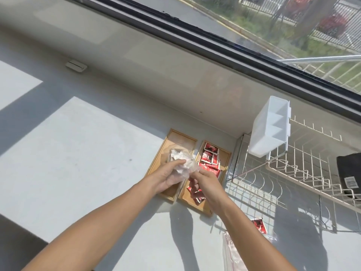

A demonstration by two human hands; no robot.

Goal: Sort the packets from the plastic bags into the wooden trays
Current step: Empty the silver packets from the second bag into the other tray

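Observation:
Two wooden trays lie side by side on the grey counter near the window wall. The left tray [181, 138] is mostly hidden behind a clear plastic bag [182, 163] of white packets. My left hand [168, 176] grips that bag from below, over the left tray. My right hand [203, 183] pinches the bag's right edge, above the right tray [224, 155]. Several red packets [209, 158] fill the right tray. One red packet [258, 225] lies loose on the counter at the lower right, beside an empty zip bag [232, 255].
A white wire dish rack [293, 173] stands right of the trays, with a white plastic caddy [269, 127] hung on its corner and a black object [350, 173] inside. The window runs along the back. Sunlit grey counter spreads to the left.

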